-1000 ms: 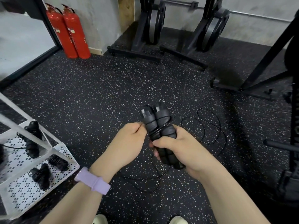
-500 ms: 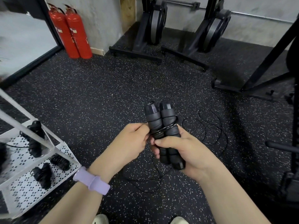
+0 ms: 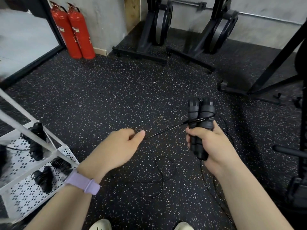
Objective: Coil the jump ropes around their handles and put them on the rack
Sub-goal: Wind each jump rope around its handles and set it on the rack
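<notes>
My right hand (image 3: 211,145) grips two black jump rope handles (image 3: 200,117) held side by side and upright. A few turns of thin black rope (image 3: 167,129) cross the handles, and one taut strand runs left to my left hand (image 3: 121,146), which pinches it between thumb and fingers. The slack rope lies in loose loops on the floor (image 3: 159,176) below my hands. A white perforated rack (image 3: 25,185) stands at the lower left, with several coiled black jump ropes (image 3: 43,179) on its shelves.
Two red fire extinguishers (image 3: 73,32) stand by the wall at the upper left. Black machines on stands (image 3: 157,30) line the back wall. A black steel frame (image 3: 274,77) fills the right side. My shoes (image 3: 101,225) show at the bottom edge.
My left hand has pulled away to the left from the handles, drawing a strand of rope taut. My right hand has shifted right with the handles.
</notes>
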The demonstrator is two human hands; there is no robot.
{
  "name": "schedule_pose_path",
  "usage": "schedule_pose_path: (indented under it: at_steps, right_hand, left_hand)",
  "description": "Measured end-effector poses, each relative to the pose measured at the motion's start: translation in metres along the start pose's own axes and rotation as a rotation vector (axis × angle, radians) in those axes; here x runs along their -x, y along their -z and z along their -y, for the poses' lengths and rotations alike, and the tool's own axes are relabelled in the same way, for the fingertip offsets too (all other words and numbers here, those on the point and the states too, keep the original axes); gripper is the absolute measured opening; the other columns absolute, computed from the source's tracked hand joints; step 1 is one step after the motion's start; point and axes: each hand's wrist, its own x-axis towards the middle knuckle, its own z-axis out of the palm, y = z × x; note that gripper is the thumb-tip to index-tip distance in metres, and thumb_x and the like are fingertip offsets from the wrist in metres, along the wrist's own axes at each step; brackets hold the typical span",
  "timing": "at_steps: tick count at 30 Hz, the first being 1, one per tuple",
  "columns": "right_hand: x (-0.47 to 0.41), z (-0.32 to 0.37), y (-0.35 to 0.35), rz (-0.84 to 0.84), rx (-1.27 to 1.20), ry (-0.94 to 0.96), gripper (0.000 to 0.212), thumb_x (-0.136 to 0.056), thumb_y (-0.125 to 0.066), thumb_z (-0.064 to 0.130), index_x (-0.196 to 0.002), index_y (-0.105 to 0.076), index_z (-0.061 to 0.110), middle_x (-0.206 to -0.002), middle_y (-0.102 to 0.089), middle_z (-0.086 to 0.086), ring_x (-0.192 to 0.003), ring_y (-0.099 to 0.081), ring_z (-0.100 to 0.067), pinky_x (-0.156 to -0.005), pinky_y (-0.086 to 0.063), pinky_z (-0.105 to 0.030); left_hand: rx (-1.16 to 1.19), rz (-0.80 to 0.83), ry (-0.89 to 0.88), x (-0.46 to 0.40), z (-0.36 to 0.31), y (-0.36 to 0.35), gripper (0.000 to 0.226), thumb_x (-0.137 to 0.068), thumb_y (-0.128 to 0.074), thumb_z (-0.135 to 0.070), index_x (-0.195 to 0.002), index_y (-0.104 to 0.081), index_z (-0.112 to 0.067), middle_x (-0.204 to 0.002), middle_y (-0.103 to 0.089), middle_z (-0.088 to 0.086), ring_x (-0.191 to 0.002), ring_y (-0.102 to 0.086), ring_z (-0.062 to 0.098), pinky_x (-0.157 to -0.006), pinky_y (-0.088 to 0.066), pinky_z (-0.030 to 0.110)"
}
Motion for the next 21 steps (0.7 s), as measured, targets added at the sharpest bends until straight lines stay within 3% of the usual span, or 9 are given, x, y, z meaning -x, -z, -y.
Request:
schedule_pose_path:
  at_steps: [3, 6, 9, 11, 13, 16, 18, 21]
  right_hand:
    - [-0.003, -0.005, 0.006, -0.07, 0.291, 0.068, 0.034, -0.088, -0.063, -0.01, -0.105, -0.061, 0.019, -0.084, -0.064, -0.008, -0.067, -0.056, -0.021, -0.063, -0.048, -0.034]
    - [0.0, -0.005, 0.004, -0.037, 0.714, 0.125, 0.039, -0.087, -0.058, -0.007, -0.102, -0.059, 0.029, -0.082, -0.064, 0.001, -0.066, -0.054, -0.017, -0.056, -0.045, -0.02]
    - [0.002, -0.013, -0.001, 0.215, 1.171, 0.026, 0.038, -0.089, -0.053, 0.001, -0.104, -0.056, 0.035, -0.092, -0.066, 0.006, -0.079, -0.063, -0.014, -0.065, -0.051, -0.028]
    - [0.006, -0.023, -0.009, 0.489, 1.434, -0.064, 0.033, -0.091, -0.053, 0.005, -0.102, -0.057, 0.037, -0.094, -0.068, 0.008, -0.083, -0.065, -0.013, -0.069, -0.055, -0.031]
    - [0.014, -0.028, -0.02, 0.731, 1.548, -0.064, 0.028, -0.092, -0.057, 0.007, -0.095, -0.06, 0.034, -0.085, -0.066, 0.01, -0.073, -0.061, -0.01, -0.065, -0.052, -0.028]
    - [0.026, -0.018, -0.026, 0.922, 1.368, -0.04, 0.034, -0.085, -0.067, 0.002, -0.078, -0.054, 0.032, -0.063, -0.055, 0.012, -0.054, -0.048, -0.007, -0.05, -0.037, -0.025]
    - [0.03, -0.006, -0.024, 0.994, 1.067, -0.067, 0.036, -0.084, -0.072, -0.003, -0.086, -0.06, 0.031, -0.067, -0.058, 0.012, -0.057, -0.049, -0.006, -0.055, -0.039, -0.024]
    - [0.032, 0.007, -0.017, 1.023, 0.675, -0.033, 0.034, -0.085, -0.069, -0.016, -0.1, -0.065, 0.014, -0.081, -0.068, 0.005, -0.071, -0.059, -0.012, -0.068, -0.049, -0.024]
  left_hand:
    - [-0.019, -0.102, -0.051, -0.002, 0.003, 0.002, 0.058, -0.1, -0.039, -0.061, -0.081, -0.063, -0.012, -0.055, -0.051, -0.006, -0.051, -0.045, 0.013, -0.057, -0.043, 0.03]
    - [0.077, -0.311, -0.286, 0.003, -0.001, 0.008, 0.043, -0.098, -0.047, -0.055, -0.07, -0.056, -0.023, -0.056, -0.052, -0.014, -0.049, -0.043, 0.003, -0.054, -0.035, 0.018]
    - [0.029, -0.281, -0.505, 0.012, -0.009, 0.007, 0.026, -0.096, -0.049, -0.055, -0.079, -0.059, -0.037, -0.084, -0.056, -0.027, -0.07, -0.051, -0.007, -0.06, -0.034, 0.014]
    - [-0.033, -0.207, -0.561, 0.015, -0.01, -0.003, 0.027, -0.096, -0.051, -0.056, -0.081, -0.06, -0.035, -0.086, -0.054, -0.017, -0.071, -0.048, -0.004, -0.061, -0.032, 0.016]
    - [-0.016, -0.126, -0.552, 0.016, -0.012, -0.011, 0.027, -0.096, -0.053, -0.056, -0.08, -0.06, -0.034, -0.084, -0.054, -0.012, -0.068, -0.048, -0.001, -0.06, -0.031, 0.018]
    - [0.121, 0.009, -0.453, 0.012, -0.007, -0.008, 0.034, -0.096, -0.053, -0.056, -0.075, -0.058, -0.03, -0.067, -0.052, -0.016, -0.056, -0.042, 0.002, -0.057, -0.032, 0.017]
    - [0.219, 0.102, -0.378, 0.008, -0.006, 0.001, 0.045, -0.097, -0.052, -0.059, -0.072, -0.055, -0.022, -0.059, -0.044, -0.014, -0.055, -0.039, 0.007, -0.06, -0.034, 0.024]
    - [0.524, 0.256, -0.294, 0.006, -0.004, 0.009, 0.043, -0.096, -0.061, -0.044, -0.079, -0.062, -0.004, -0.072, -0.056, 0.009, -0.069, -0.047, 0.022, -0.073, -0.039, 0.034]
